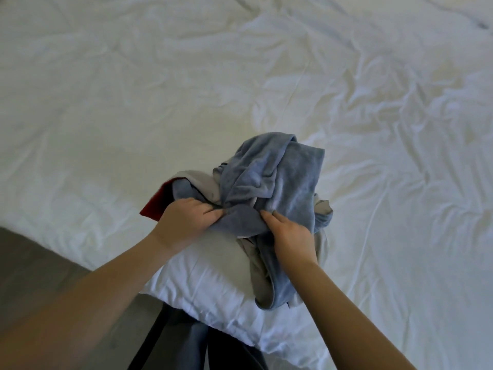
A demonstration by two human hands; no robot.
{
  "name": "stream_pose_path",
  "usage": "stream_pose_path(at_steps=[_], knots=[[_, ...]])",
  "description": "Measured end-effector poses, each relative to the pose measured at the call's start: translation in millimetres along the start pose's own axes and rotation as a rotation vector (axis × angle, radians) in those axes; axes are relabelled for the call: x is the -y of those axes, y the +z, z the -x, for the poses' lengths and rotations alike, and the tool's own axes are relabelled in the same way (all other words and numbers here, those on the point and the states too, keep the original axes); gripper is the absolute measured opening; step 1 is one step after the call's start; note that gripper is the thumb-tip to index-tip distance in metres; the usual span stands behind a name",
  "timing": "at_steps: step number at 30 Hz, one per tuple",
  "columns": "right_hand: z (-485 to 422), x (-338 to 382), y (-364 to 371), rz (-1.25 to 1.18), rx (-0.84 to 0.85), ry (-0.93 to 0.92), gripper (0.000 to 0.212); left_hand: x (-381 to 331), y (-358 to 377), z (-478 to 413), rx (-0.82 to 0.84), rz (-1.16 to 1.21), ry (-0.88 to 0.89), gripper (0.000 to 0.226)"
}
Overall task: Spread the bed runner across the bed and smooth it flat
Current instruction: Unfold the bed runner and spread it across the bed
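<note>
The bed runner (pixel 269 180) is a bunched heap of blue-grey plush cloth with a beige lining and a red part at its left, lying near the corner of the bed (pixel 133 102). The bed is covered in a wrinkled white sheet. My left hand (pixel 184 220) grips a fold of the blue cloth at the heap's left front. On the right front, my right hand (pixel 290 236) holds the cloth, its fingers tucked into the fabric. A strip of the runner hangs down toward the bed's edge between my arms.
The bed's near corner (pixel 226 303) points toward me. Grey floor (pixel 40 263) lies to the left of it. My dark trouser legs (pixel 186 343) stand against the corner. White sheet stretches far to the left, right and back.
</note>
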State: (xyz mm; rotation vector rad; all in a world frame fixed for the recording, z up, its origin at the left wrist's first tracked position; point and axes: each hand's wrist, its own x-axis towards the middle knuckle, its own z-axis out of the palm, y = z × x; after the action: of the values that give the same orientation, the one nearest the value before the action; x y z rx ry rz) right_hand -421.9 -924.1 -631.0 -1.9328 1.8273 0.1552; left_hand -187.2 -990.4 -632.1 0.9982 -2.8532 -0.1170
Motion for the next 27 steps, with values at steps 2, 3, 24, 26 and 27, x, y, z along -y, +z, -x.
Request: stream_pose_path(at_steps=[2, 3, 24, 26, 27], knots=[[5.5, 4.9, 6.3, 0.033, 0.047, -0.053, 0.053, -1.7, 2.4, 15.7, 0.036, 0.019, -0.004, 0.016], [7.6, 8.3, 9.1, 0.053, 0.079, -0.076, 0.052, -2.4, 3.3, 22.4, 0.075, 0.044, -0.011, 0.023], [-74.3, 53.8, -31.3, 0.341, -0.159, -0.324, 0.06, 64.5, 8.9, -15.3, 0.515, 0.036, -0.435, 0.043], [-87.0, 61.4, -26.4, 0.374, -0.046, -0.252, 0.071, 76.6, 14.2, -11.6, 0.511, 0.039, -0.376, 0.023], [-94.0, 63.5, -24.0, 0.388, 0.003, -0.21, 0.07, 83.7, 15.8, -9.1, 0.503, 0.044, -0.345, 0.02]])
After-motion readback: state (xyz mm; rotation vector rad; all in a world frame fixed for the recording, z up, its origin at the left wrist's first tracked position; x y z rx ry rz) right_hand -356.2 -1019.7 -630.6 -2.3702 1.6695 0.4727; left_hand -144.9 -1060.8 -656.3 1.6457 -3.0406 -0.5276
